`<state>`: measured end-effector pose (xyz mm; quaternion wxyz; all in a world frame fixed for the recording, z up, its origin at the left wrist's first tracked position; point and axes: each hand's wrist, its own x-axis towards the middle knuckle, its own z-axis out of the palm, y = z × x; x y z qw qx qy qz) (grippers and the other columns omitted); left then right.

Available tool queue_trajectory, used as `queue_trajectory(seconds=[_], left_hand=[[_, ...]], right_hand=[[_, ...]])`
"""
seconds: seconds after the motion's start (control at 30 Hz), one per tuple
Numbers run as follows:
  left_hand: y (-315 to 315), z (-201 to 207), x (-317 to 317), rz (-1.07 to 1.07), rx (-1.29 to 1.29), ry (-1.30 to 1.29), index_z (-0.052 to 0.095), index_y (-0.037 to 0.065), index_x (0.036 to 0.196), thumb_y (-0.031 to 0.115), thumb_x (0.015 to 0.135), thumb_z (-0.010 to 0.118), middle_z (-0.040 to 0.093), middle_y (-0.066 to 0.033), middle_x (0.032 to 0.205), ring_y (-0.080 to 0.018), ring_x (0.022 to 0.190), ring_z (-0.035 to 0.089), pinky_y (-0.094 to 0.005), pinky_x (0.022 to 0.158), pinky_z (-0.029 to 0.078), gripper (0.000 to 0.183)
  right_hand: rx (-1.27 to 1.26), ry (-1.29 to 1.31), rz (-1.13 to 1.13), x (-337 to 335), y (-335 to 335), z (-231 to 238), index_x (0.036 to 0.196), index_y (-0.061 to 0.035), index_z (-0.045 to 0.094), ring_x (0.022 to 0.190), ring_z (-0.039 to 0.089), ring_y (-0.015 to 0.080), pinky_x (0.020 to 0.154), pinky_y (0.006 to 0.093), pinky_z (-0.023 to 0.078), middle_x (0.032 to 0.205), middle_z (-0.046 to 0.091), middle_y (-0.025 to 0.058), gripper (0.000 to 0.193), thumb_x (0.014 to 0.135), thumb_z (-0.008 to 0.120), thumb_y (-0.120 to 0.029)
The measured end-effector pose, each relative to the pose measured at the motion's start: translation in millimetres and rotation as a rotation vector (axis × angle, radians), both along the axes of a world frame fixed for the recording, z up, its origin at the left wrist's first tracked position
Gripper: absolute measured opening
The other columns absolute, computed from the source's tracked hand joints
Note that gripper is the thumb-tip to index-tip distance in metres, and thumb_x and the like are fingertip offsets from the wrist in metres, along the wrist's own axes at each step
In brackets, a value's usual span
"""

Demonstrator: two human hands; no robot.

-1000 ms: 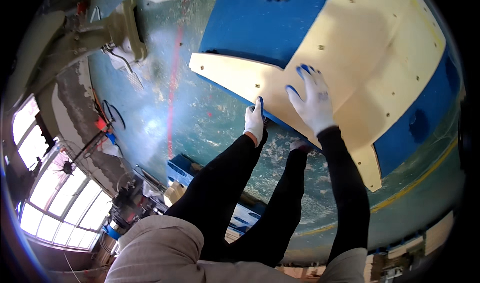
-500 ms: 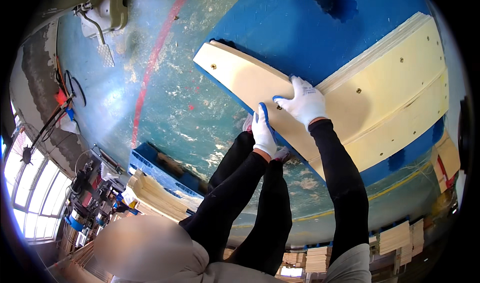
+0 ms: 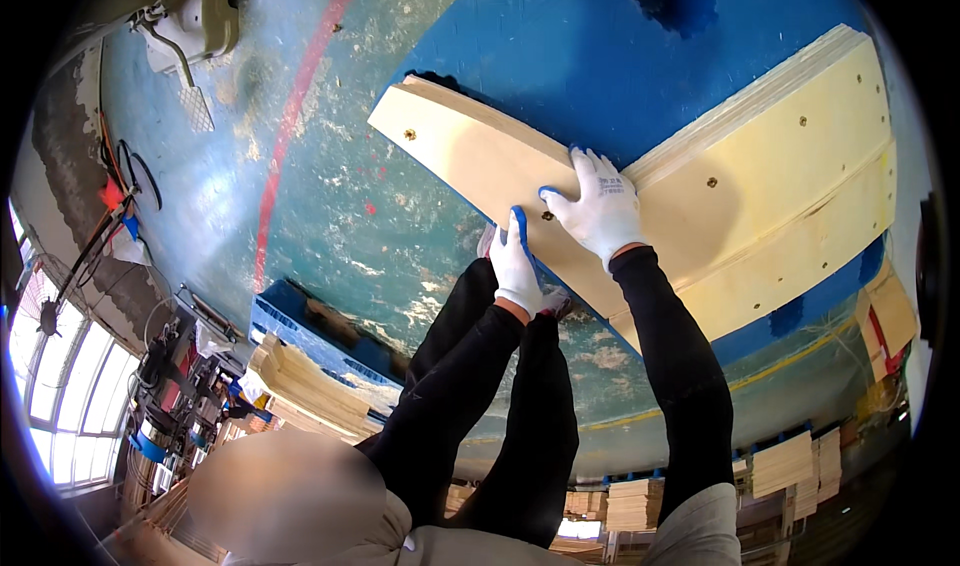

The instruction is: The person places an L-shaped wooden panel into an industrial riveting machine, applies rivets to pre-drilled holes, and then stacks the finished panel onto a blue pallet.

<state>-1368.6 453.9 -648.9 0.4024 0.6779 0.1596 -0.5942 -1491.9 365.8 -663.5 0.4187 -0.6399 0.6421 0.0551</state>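
Observation:
A stack of pale plywood panels (image 3: 460,146), tapering to the far left and dotted with metal inserts, lies on a blue pallet (image 3: 590,56). My left hand (image 3: 515,271), in a white glove with blue coating, grips the stack's near edge, with its thumb up at the top face. The other fingers are partly hidden along the side. Spread across the same stack is my gloved right hand (image 3: 600,211). Its fingers reach the far edge, and its thumb points left on the top face beside an insert.
A second plywood stack (image 3: 770,166) adjoins on the right. A blue crate (image 3: 320,326) and shaped wood pieces (image 3: 310,391) stand at lower left. A machine with a foot pedal (image 3: 197,108) is at upper left. Further wood stacks (image 3: 632,506) line the bottom.
The whole view has shifted slightly left. Both hands stay at nearly the same places on the panels.

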Motion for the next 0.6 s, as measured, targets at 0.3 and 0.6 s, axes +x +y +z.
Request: queue_trajectory(seconds=[0.3, 0.6], left_hand=[[-7.5, -27.2, 16.0, 0.023, -0.192, -0.156, 0.049, 0.003, 0.135, 0.033, 0.103, 0.059, 0.06, -0.0072, 0.122, -0.0174, 0.107, 0.06, -0.0328, 0.091, 0.049, 0.045], [-11.3, -33.5, 15.0, 0.058, -0.156, -0.138, 0.051, 0.005, 0.137, 0.032, 0.102, 0.063, 0.062, -0.0068, 0.12, -0.0178, 0.105, 0.062, -0.0338, 0.088, 0.052, 0.045]], right_hand=[[-0.072, -0.109, 0.003, 12.3, -10.6, -12.8, 0.14, -0.0009, 0.052, 0.13, 0.053, 0.0394, 0.111, 0.0464, 0.04, 0.139, 0.058, 0.0206, 0.072, 0.088, 0.065, -0.049], [0.042, -0.131, -0.14, 17.7, -23.8, -9.3, 0.128, -0.0009, 0.063, 0.121, 0.059, 0.0359, 0.107, 0.0445, 0.043, 0.13, 0.064, 0.0194, 0.062, 0.085, 0.067, -0.046]])
